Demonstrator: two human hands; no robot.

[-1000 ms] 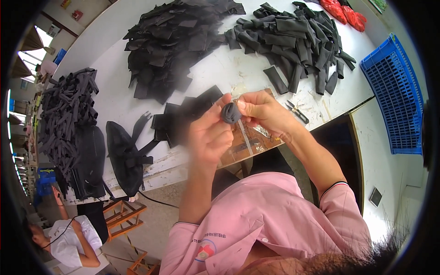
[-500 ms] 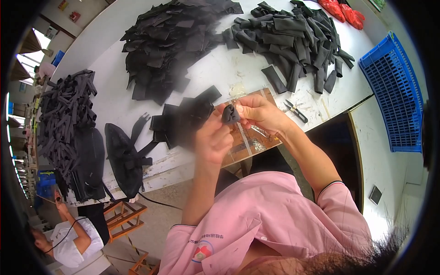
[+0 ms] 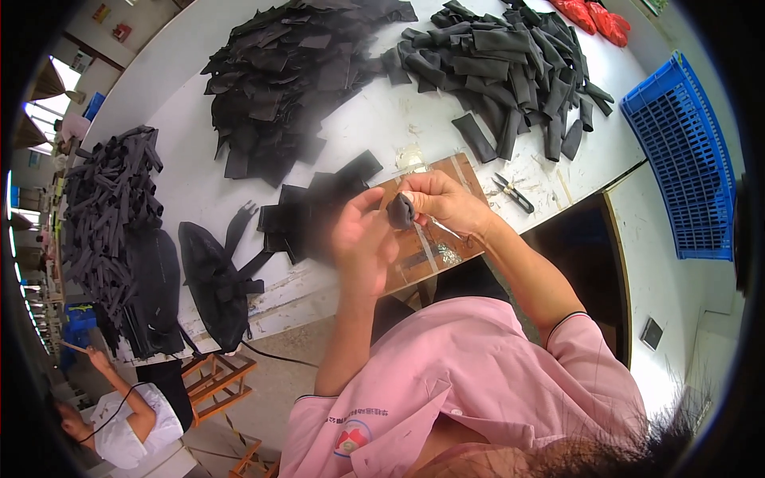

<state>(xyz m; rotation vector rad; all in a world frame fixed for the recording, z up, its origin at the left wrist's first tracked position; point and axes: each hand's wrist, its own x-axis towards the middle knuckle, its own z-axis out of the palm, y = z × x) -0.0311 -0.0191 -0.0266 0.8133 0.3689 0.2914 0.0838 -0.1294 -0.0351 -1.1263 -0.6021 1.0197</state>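
Between the two raised hands, just above the near edge of the desk (image 3: 199, 191), sits a small dark rolled piece of fabric (image 3: 400, 212). The right hand (image 3: 446, 203) has its fingers closed on the piece from the right side, pinching it, and a thin pale stick-like thing juts out below that hand — too blurred to say what it is. The left hand (image 3: 362, 239) comes up from below with its fingers curled toward the piece; it is smeared by motion, so I cannot tell whether it grips the fabric or only touches it. Under the hands lies a brown wooden board (image 3: 434, 247) on the white desk, with a pair of small snips (image 3: 511, 191) just to its right. Flat black pieces (image 3: 319, 203) lie stacked beside the board on the left. Farther back spread two large heaps — a pile of flat black cut pieces (image 3: 295, 80) on the left and a pile of dark rolled tubes (image 3: 502, 72) on the right. A blue plastic crate (image 3: 681, 151) stands at the far right, and a black strapped article (image 3: 211, 279) rests at the desk's left edge. Another person in white (image 3: 119, 422) is at the lower left.
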